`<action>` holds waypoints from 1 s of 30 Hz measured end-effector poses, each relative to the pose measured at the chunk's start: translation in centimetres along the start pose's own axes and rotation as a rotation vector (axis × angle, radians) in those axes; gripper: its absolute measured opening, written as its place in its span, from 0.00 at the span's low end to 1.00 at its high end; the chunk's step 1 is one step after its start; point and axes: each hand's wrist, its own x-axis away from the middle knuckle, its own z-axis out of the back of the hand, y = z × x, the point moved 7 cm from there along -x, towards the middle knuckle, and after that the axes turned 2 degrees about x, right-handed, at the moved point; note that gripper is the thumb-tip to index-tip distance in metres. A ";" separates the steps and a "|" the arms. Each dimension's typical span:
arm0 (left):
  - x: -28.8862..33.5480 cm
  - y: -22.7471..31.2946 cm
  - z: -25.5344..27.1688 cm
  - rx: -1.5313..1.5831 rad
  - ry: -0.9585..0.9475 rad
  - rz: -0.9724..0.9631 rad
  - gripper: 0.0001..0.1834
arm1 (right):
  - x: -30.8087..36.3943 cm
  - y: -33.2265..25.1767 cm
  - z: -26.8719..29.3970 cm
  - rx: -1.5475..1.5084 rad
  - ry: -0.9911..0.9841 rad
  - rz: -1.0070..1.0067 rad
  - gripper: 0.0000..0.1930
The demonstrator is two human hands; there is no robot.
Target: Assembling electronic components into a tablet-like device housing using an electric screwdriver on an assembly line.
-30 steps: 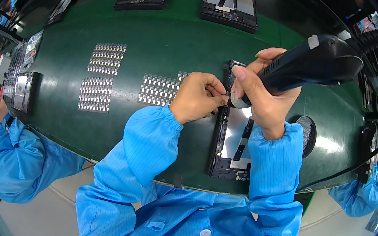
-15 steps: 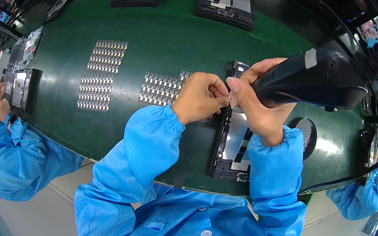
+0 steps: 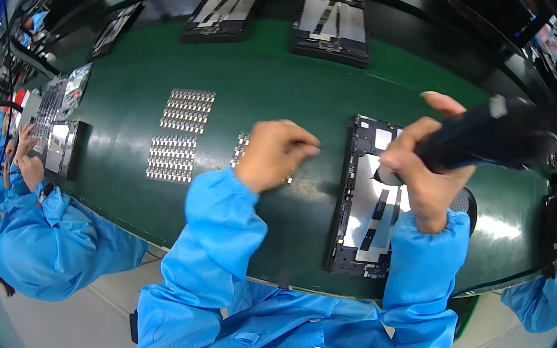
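Note:
My right hand (image 3: 425, 171) is wrapped round the dark body of an electric screwdriver (image 3: 488, 140). Its narrow tip points down over an opened black device (image 3: 359, 198) with silver panels and dark ribbon strips, which lies on the bench before me. Whether the tip touches the device is unclear. Left of that device, my left hand (image 3: 278, 152) hovers with curled fingers, thumb and forefinger close together. Anything between them is too small or blurred to make out. Below this hand, a group of small metallic parts (image 3: 240, 147) lies partly hidden.
Two sheets of small parts, one upper (image 3: 187, 110) and one lower (image 3: 171, 158), lie on the green bench (image 3: 118, 119). Two more opened devices (image 3: 331, 24) (image 3: 222, 12) stand at the back. A round black mesh dish (image 3: 467, 203) sits beside my right wrist. Co-workers sit on both sides.
My left hand has drawn away from the device toward the left. The screwdriver has moved slightly right and down, with its tip now showing over the device. My view has shifted too.

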 end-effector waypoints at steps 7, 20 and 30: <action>-0.2 -1.3 2.6 -0.423 0.007 0.078 0.17 | 2.6 -2.1 9.1 0.170 0.179 0.043 0.26; -0.3 -1.0 1.0 0.108 -0.109 0.281 0.15 | 4.9 -0.1 20.0 0.083 0.508 0.034 0.16; -0.4 -1.1 -0.2 0.018 -0.125 0.217 0.12 | 4.0 1.3 19.9 0.144 0.437 0.040 0.16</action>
